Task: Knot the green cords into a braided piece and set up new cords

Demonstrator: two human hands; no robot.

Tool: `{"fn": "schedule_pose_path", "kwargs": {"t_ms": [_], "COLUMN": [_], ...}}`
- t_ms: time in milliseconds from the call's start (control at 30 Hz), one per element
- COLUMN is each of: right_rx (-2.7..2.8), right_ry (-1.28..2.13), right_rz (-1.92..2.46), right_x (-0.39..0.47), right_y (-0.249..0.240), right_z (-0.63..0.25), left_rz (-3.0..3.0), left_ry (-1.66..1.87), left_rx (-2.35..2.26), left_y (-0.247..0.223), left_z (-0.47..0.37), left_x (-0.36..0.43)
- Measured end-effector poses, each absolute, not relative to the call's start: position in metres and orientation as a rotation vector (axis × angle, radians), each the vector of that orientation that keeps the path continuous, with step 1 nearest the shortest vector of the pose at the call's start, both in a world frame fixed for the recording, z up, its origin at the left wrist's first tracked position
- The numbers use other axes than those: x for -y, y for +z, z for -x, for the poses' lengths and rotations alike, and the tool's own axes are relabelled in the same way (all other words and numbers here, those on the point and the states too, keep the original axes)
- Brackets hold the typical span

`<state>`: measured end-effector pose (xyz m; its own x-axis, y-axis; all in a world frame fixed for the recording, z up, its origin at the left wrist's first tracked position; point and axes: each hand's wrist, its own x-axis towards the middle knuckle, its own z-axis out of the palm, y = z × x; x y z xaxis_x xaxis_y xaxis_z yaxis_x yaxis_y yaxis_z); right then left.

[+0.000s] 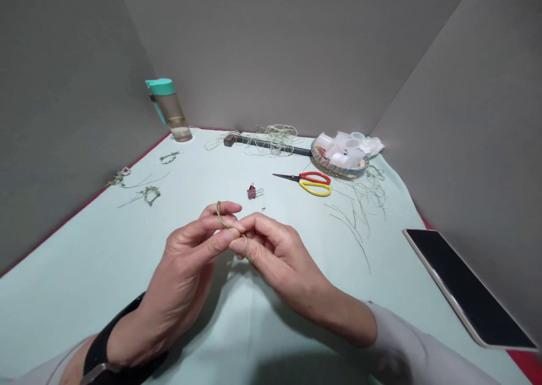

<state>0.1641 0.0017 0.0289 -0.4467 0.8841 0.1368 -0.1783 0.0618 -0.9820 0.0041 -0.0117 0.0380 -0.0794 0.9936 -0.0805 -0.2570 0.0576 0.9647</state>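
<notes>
A thin green cord (221, 216) runs between my two hands above the middle of the table. My left hand (192, 246) pinches it between thumb and index finger, and one stretch loops over the fingers. With thumb and forefinger closed on the same cord, my right hand (275, 246) meets the left at the fingertips. The spot where the cord passes between the fingertips is partly hidden. Just beyond the hands lies a dark red binder clip (252, 192). Scissors (311, 182) with one red and one yellow handle rest behind my right hand.
A water bottle (171, 111) stands back left, near knotted cord pieces (150, 195). At the back lie a dark bar (271, 144) and tangled cord (279, 134). A basket (339, 169) of white plastic pieces sits back right, with loose cord ends (353, 224) before it. A tablet (470, 289) lies right.
</notes>
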Motion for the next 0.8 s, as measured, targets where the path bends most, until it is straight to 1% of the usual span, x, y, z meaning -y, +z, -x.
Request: {"fn": "schedule_pose_path", "kwargs": {"t_ms": [167,267,467,633,733,800], "right_rx": [1.416,1.357,1.331,1.389,1.418,1.452], "right_ry": [1.634,1.654,1.626,1.546,1.508,1.512], "right_rz": [0.670,0.723,0.792,0.824,0.883,0.925], "right_x": [0.000,0.001,-0.002,-0.004,-0.006,-0.008], "right_y": [0.026,0.028,0.023,0.024,0.030,0.035], "right_z": [-0.177,-0.176,-0.171,-0.174,-0.180,-0.185], "left_rz": [-0.975,-0.952,-0.882,-0.790,-0.799,-0.946], "left_ry": [1.321,1.344,1.343,1.247,1.159,1.177], "left_rx": [-1.103,-1.120,-1.154,-1.165,-1.279,-1.440], "left_y": [0.033,0.031,0.034,0.036,0.031,0.030], "left_z": [-0.008,-0.007,-0.008,-0.007,0.010,0.025], "left_x": [0.015,0.015,0.015,0.020,0.024,0.024]}}
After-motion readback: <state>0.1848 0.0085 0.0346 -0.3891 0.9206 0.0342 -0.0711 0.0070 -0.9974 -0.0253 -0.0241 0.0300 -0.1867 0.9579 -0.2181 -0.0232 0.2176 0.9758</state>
